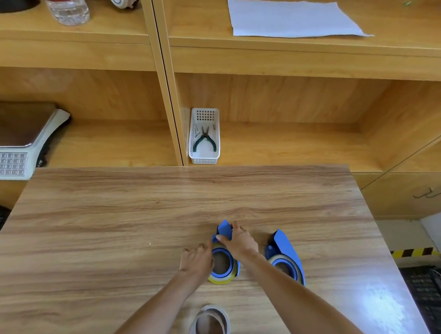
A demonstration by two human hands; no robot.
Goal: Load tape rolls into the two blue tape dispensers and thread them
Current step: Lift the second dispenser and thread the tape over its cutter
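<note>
Two blue tape dispensers lie on the wooden table point(115, 222). The left dispenser point(224, 231) holds a yellowish tape roll point(220, 279) on its blue hub. My right hand point(239, 241) grips the blue front flap of this dispenser. My left hand point(197, 260) rests on the left side of its roll, fingers curled against it. The right dispenser point(283, 243) lies apart to the right, with a tape roll point(285, 265) seated in it, untouched. A loose clear tape roll point(208, 325) stands near the table's front edge between my forearms.
Wooden shelving rises behind the table. A white basket point(206, 157) with green-handled pliers point(204, 141) sits on the lower shelf. A weighing scale point(14, 148) is at the left, a sheet of paper point(291, 18) and a water bottle point(68, 9) on the upper shelf.
</note>
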